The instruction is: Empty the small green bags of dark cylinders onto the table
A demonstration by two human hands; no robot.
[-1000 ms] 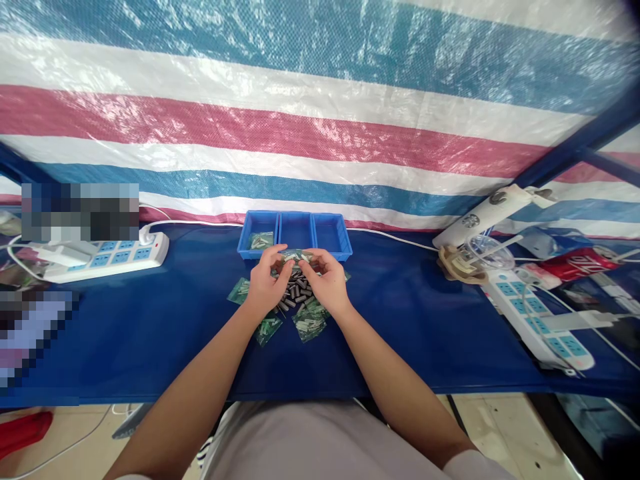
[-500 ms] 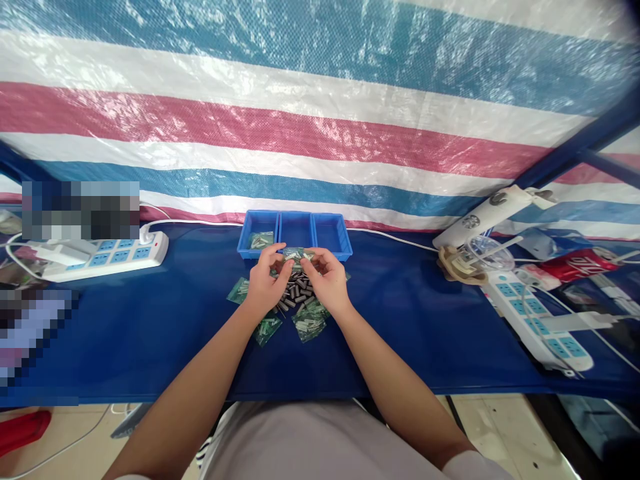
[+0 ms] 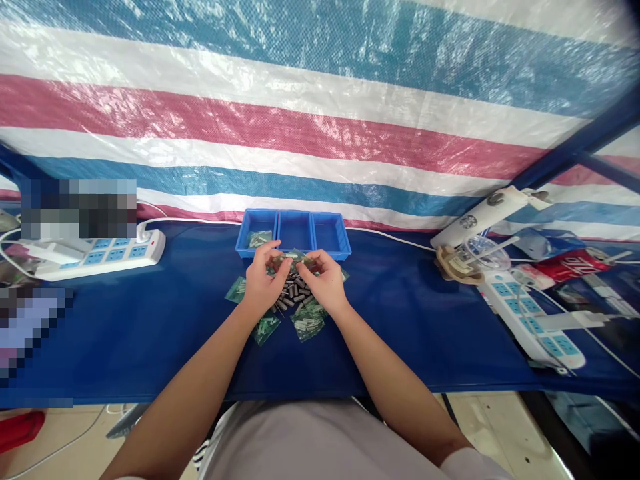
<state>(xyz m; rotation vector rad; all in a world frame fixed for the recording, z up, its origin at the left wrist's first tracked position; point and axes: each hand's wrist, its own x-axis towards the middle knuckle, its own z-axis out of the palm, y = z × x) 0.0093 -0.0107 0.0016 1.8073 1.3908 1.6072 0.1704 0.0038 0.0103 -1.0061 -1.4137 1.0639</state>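
Between my left hand (image 3: 266,277) and my right hand (image 3: 323,280) is a small clear plastic bag (image 3: 293,257), pinched by the thumbs and fingers of both. Small light pieces show in it, partly hidden by my fingers. Beneath my hands lies a pile of dark metal cylinders (image 3: 296,293), like short pins. Around the pile rest several greenish plastic bags with small parts, among them one bag (image 3: 309,321) in front and another bag (image 3: 267,328) below my left wrist. Just behind stands a blue three-compartment tray (image 3: 295,253); its left compartment holds a bag of parts (image 3: 260,239).
A white power strip (image 3: 150,250) lies on the blue table (image 3: 165,320) at the left. To the right are a second power strip (image 3: 530,320), a white cylinder (image 3: 475,217), a red can (image 3: 575,265) and cables. Striped sheeting (image 3: 300,127) hangs behind the tray.
Both hands keep hold of the small bag, which has tilted and sunk slightly between the fingers. The whole view has shifted a little; the tray and the pile look unchanged.
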